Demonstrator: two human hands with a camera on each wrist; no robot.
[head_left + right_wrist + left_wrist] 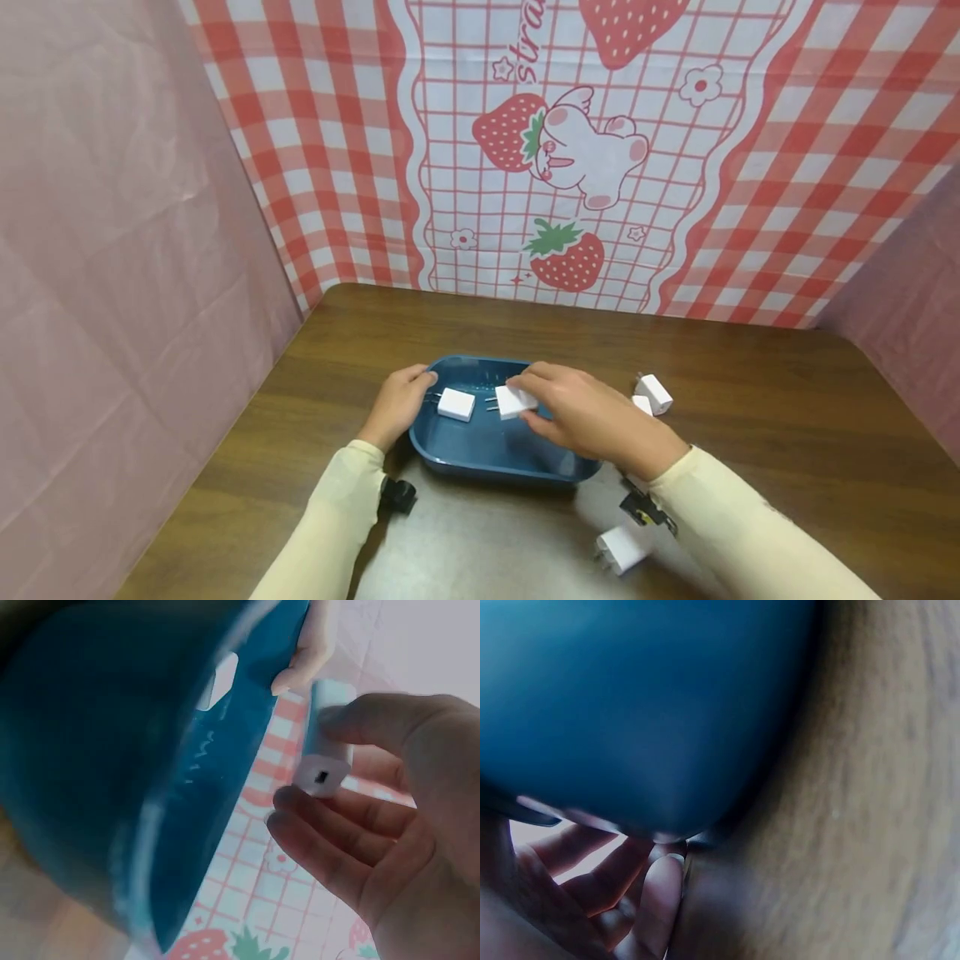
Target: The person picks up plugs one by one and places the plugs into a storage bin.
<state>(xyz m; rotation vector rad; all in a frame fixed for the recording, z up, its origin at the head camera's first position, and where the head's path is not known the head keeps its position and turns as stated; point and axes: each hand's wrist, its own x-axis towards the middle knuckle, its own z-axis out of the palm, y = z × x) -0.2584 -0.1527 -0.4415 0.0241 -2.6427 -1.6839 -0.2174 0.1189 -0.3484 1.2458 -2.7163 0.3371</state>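
Observation:
A blue tray (487,475) stands on the table with one white charger (456,404) lying inside at its left. At the tray's left end, the left hand (397,407) grips the rim; the left wrist view has its fingers (660,900) against the tray's outer wall (645,712). Over the tray's middle, the right hand (581,412) pinches another white charger (516,402), prongs pointing left. From the right wrist, that charger (326,742) shows its port end between the thumb and fingers of the right hand (375,802), beside the tray's wall (97,750).
Two white chargers (655,393) lie together on the table right of the tray. One more charger (624,547) lies nearer, beside the right forearm. A red-and-white checked cloth (337,150) hangs behind the wooden table (300,433), and pink cloth (135,250) hangs at the left.

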